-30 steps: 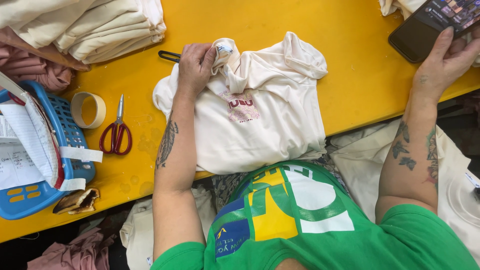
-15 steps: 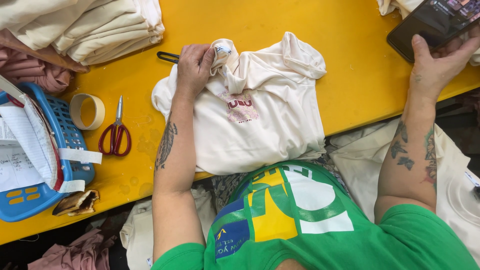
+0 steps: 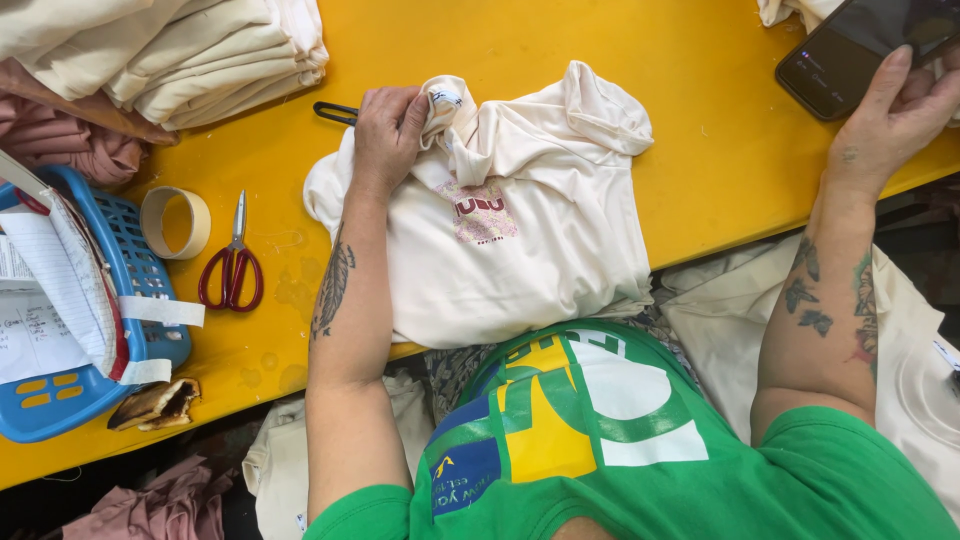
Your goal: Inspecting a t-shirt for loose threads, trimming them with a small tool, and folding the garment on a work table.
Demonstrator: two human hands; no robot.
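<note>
A cream shirt [image 3: 520,235] with a small pink print lies on the yellow table [image 3: 480,40] in front of me. My left hand [image 3: 388,130] grips the shirt's neck area, where a small label shows, bunching the fabric. A black handle [image 3: 333,112] pokes out from under that hand. My right hand [image 3: 890,120] is at the far right, fingers on a dark phone [image 3: 860,50] with a lit screen.
Red-handled scissors [image 3: 232,268] and a roll of tape [image 3: 174,222] lie left of the shirt. A blue basket [image 3: 85,300] holds papers at the left edge. Folded cream and pink garments [image 3: 170,50] are stacked at the back left. More fabric hangs below the table edge.
My right hand has shifted slightly upward with the phone. My left hand stays gripping the shirt's neck.
</note>
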